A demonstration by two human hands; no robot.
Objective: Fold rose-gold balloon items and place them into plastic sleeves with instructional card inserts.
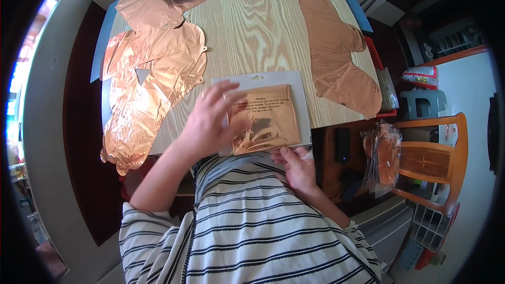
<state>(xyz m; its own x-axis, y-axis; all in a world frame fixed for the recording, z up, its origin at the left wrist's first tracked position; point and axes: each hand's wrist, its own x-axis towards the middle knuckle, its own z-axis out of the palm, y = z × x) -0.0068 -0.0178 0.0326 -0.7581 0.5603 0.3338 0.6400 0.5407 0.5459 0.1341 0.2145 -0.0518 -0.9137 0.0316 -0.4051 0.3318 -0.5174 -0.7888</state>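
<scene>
- Clear packet point(265, 118) with folded copper foil inside, lower centre of frame at the table point(252, 26) near edge: judged light, limp, slippery; best gripped at its edges.
- Left hand point(210, 123) lies on it, fingers spread flat.
- Right hand point(297, 165) pinches its bottom edge.
- White header card with hang slot on top; black print panel.
- Flat copper foil balloons point(152, 68) upper left, another balloon point(336, 52) upper right.
</scene>
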